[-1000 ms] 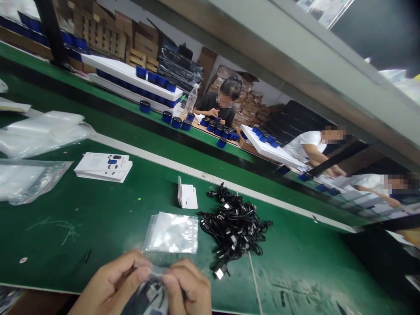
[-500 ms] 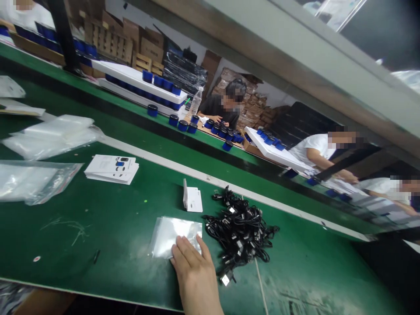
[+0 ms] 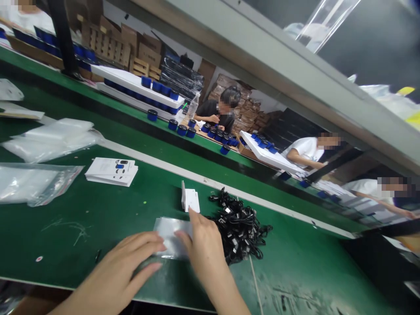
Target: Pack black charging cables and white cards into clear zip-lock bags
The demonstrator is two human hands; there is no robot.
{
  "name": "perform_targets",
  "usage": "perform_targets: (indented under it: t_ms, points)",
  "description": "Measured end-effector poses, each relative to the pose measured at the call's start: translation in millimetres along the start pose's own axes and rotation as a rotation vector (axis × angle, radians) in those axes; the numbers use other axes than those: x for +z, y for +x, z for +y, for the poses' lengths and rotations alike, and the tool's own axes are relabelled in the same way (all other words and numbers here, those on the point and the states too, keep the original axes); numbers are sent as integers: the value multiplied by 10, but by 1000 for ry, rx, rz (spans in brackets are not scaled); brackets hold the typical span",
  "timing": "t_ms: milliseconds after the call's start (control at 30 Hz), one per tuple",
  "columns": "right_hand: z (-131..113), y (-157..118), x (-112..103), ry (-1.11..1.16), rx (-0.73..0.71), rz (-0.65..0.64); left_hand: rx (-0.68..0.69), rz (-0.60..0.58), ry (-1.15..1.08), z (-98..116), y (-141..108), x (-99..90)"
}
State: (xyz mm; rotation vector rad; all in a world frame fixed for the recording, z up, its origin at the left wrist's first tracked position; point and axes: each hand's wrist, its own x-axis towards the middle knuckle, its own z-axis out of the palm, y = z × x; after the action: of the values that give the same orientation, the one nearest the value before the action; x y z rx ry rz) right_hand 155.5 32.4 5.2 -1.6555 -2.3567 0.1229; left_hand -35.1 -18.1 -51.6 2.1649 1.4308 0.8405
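Observation:
Small clear plastic bags [image 3: 170, 240] lie in a stack on the green table. My left hand [image 3: 121, 267] reaches over their left edge, thumb and fingers apart, holding nothing. At their right side is my right hand [image 3: 205, 245], its thumb and index finger spread and empty, the index fingertip by a small stack of white cards [image 3: 191, 200]. One card there stands upright. Just right of my right hand lies a tangled heap of black cables [image 3: 243, 227].
White printed leaflets [image 3: 111, 171] and larger plastic bags [image 3: 36, 181] lie to the left. Beyond a pale strip [image 3: 157, 164] stand blue jars [image 3: 182, 130] and white trays [image 3: 138, 83]. Several people sit across the line. A grey beam crosses overhead.
My left hand has come into view and reached the bags from the lower left. My right hand has shifted off the bags' middle to their right side and up toward the cards.

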Motion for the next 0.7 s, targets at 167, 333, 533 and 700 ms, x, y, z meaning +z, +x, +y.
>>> perform_targets:
  t_ms: [167,333,533,700]
  points:
    - [90,-481,535,35,-318,155,-68,-49,-187,46,216,211]
    - [35,-747,1035,196,-221,683,-278,47,-230,-20,109,168]
    - [-14,-596,726,378,-1,582,-495,231,-790,71,-3,240]
    - [-234,-538,698,398,-247,721,-790,214,-1249,260,-21,343]
